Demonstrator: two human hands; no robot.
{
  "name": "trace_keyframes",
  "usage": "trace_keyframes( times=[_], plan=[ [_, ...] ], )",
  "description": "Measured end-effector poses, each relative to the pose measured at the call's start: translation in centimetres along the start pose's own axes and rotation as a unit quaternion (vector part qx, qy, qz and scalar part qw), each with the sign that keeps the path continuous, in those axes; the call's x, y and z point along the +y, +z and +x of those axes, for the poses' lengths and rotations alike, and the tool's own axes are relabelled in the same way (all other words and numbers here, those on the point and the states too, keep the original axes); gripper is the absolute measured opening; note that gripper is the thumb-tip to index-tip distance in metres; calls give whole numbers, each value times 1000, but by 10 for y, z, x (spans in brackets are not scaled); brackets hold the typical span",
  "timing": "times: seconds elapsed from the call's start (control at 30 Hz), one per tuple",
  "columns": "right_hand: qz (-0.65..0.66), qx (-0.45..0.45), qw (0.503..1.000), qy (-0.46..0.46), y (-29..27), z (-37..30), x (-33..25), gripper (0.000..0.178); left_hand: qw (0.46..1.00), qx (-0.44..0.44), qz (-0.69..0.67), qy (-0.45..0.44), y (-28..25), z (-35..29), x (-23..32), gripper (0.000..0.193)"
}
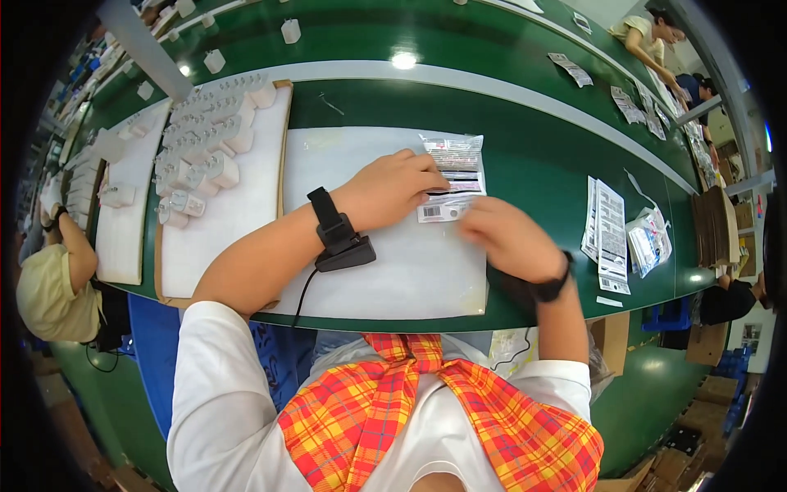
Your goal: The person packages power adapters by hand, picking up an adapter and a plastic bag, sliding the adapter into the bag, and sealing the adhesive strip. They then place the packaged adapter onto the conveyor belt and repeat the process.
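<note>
"So, how does the grip look?"

"The left hand [393,190] lies half-curled over the left edge of the printed plastic pouch [455,156]; the right hand [510,236], blurred, has its fingers bunched by the lower right corner. Whether either pinches film, one can't tell."

"And handling it well?"

"Probably light, level pressure, the pouch kept flat on the white mat [402,283] so it won't crease. Beyond, on the green worktop [537,156], white plug adapters [197,143] stand left."

Your plaid neckerchief [348,418] is red, orange and yellow, your shirt [215,377] white, your wristbands [325,211] black, your workbench [369,108] green, your packet [453,152] white with black print.
</note>
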State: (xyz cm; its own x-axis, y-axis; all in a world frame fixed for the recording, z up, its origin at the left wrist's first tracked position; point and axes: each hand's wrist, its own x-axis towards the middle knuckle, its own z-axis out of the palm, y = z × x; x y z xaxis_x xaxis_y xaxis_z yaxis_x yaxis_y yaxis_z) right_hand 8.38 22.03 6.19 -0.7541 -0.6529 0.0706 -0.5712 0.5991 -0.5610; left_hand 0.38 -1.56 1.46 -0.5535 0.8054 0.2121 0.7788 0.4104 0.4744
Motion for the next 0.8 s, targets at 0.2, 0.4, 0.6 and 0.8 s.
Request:
trace_keyframes(
  times=[0.2, 0.4, 0.6, 0.8],
  plan=[
    [181, 364, 808, 426, -25, -299, -9, 13, 1000, -3, -13, -6, -14, -7, 10, 32],
    [-64, 372, 740, 557, 12, -310, -51, 35, 992, -9, 114, -46, -6, 7, 24, 25],
    [99, 213, 917, 321, -6, -11, -24, 57, 980, 48, 190, -32, -12, -12, 23, 30],
    [9, 53, 966, 253, -19, 52, 67, 91, 978, 37, 201, -47, -14, -7, 32, 31]
  ],
)
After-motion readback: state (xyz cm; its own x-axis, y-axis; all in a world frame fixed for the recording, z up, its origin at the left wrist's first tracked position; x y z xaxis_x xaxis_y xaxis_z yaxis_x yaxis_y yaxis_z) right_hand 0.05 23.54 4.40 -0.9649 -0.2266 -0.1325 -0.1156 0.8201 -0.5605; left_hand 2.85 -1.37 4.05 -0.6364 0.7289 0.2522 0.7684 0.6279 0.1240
